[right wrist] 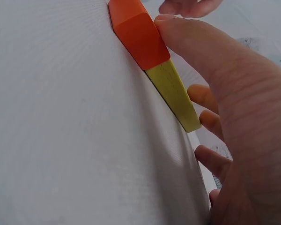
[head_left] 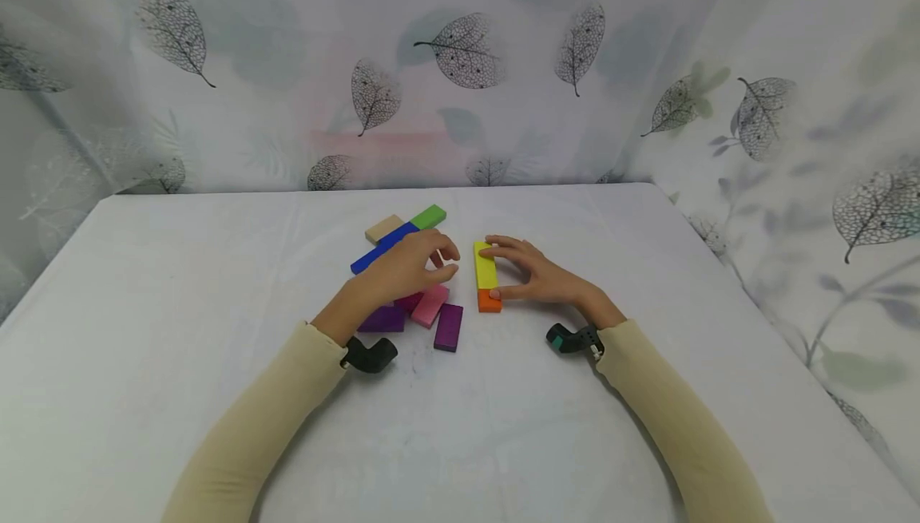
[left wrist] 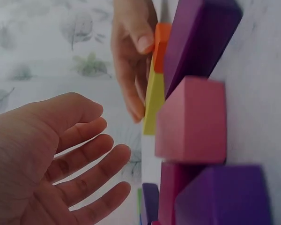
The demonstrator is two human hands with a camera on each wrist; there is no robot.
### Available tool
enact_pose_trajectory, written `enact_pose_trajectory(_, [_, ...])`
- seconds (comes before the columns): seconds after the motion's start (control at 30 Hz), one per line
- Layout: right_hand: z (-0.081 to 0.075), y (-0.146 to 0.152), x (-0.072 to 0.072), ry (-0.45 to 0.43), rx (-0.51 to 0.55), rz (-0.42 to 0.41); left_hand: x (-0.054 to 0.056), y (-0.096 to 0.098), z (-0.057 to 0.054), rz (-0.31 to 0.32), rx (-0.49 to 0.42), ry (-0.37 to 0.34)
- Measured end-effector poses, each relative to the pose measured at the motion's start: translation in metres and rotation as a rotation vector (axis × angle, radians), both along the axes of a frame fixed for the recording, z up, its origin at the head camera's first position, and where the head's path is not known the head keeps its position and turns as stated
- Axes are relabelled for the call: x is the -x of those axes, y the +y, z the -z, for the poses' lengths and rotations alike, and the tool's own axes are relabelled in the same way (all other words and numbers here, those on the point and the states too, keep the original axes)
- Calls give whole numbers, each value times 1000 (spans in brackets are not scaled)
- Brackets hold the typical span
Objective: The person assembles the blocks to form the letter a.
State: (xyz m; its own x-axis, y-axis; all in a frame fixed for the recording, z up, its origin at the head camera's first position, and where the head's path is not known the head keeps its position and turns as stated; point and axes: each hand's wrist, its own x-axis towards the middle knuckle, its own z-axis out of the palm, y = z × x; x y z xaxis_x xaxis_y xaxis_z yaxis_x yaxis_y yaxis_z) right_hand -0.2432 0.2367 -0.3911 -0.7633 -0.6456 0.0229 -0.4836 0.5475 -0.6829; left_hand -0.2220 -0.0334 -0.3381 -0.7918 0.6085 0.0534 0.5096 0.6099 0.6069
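My left hand [head_left: 410, 267] hovers over the pile of coloured blocks, fingers loosely bent and apart, holding nothing. Just right of it, a yellow block [head_left: 485, 270] and a shorter-looking orange block [head_left: 489, 304] lie end to end on the table. The right hand [head_left: 542, 277] reaches them from the right. Its thumb [right wrist: 192, 40] touches the orange block, while the fingers spread along the yellow block's far part. Under and near the left hand lie a pink block [left wrist: 196, 122], a magenta block [head_left: 408, 303] and two purple blocks [head_left: 449, 328], partly overlapped by that hand in the head view.
Behind the left hand a long blue block [head_left: 375, 252] lies in line with a green block [head_left: 430, 216], beside a beige block [head_left: 384, 227]. White cloth covers the table [head_left: 460, 435]. A leaf-patterned curtain [head_left: 287, 68] hangs behind its far edge.
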Motion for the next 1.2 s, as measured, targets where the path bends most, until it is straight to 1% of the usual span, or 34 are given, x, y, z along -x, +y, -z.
enact_pose_trajectory(0.13, [0, 1, 1, 8, -6, -3, 6, -9, -2, -51, -4, 33])
enact_pose_trajectory(0.33, [1, 2, 2, 4, -11, -7, 13, -17, 2, -132, 45, 94])
enact_pose_trajectory(0.43, [0, 1, 1, 4, -2, -13, 17, -20, 7, -161, 81, 122])
enact_pose_trajectory(0.6, [-1, 0, 0, 5, 8, -22, 24, -27, 17, -214, 175, 181])
enact_pose_trajectory(0.67, [-2, -1, 0, 8, 8, -24, 26, -29, 21, -228, 202, 192])
enact_pose_trajectory(0.77, [-1, -1, 1, 17, 9, -27, 28, -30, 24, -226, 210, 192])
enact_pose_trajectory(0.9, [0, 0, 3, 29, 7, -33, 29, -30, 25, -192, 199, 189])
enact_pose_trajectory(1.0, [0, 0, 3, 30, 6, -34, 29, -29, 24, -175, 191, 176])
enact_pose_trajectory(1.2, [0, -1, 3, 21, 15, -40, 28, -31, 26, -172, 180, 136])
